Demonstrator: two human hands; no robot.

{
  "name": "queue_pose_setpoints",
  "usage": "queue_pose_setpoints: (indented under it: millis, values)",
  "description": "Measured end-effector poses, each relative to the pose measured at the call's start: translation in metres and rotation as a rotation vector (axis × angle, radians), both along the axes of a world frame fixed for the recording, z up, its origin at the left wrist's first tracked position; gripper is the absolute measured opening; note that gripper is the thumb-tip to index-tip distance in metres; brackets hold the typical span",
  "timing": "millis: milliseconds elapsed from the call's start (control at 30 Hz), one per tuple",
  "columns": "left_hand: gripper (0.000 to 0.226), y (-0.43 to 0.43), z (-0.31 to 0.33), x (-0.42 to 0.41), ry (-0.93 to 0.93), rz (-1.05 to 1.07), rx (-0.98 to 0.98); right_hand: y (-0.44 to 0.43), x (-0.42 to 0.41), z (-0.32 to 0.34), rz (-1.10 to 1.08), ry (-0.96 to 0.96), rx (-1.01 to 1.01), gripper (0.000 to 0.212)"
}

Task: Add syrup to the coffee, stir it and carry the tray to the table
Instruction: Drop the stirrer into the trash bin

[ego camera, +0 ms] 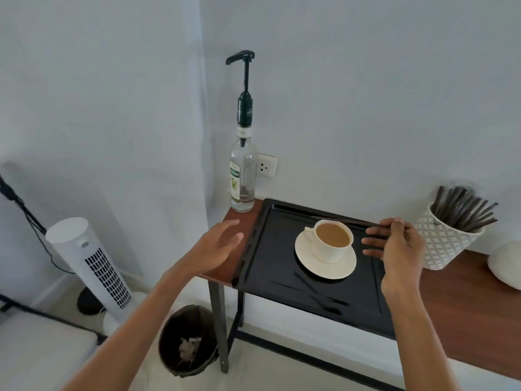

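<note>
A white cup of milky coffee (332, 238) stands on a white saucer (324, 270) in the middle of a black tray (270, 277). The syrup bottle (243, 179), clear glass with a tall black pump, stands at the table's back left corner, just off the tray. My left hand (217, 246) hovers open over the table's left edge, between the bottle and the tray. My right hand (400, 246) is just right of the cup. Its thumb and forefinger pinch a thin brown stir stick (349, 220) that points left behind the cup, and the other fingers are spread.
The brown wooden table (465, 306) carries a white patterned pot (445, 241) of dark stir sticks right of the tray, and a white round object (507, 266) at the far right. Below on the floor are a dark waste bin (187, 342) and a white tower fan (93, 261).
</note>
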State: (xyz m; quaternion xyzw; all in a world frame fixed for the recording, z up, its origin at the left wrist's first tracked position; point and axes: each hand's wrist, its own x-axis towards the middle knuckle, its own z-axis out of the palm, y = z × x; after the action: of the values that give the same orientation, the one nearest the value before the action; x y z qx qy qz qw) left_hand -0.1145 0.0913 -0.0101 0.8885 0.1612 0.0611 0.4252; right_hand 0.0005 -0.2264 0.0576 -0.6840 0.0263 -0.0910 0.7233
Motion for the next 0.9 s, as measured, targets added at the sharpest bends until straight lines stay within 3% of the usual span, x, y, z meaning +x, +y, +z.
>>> queue_pose_setpoints:
  millis: [367,667,900]
  values:
    - [0.059,0.104,-0.023,-0.120,0.083,0.220,0.085,0.132,-0.073,-0.029,0.265,0.133,0.053,0.033]
    - [0.070,0.213,-0.082,-0.161,0.196,0.174,0.298,0.277,-0.140,-0.069,0.308,0.095,-0.227,0.033]
    - [0.076,0.290,-0.157,-0.138,0.305,0.019,0.385,0.373,-0.174,-0.160,0.251,0.166,-0.471,0.026]
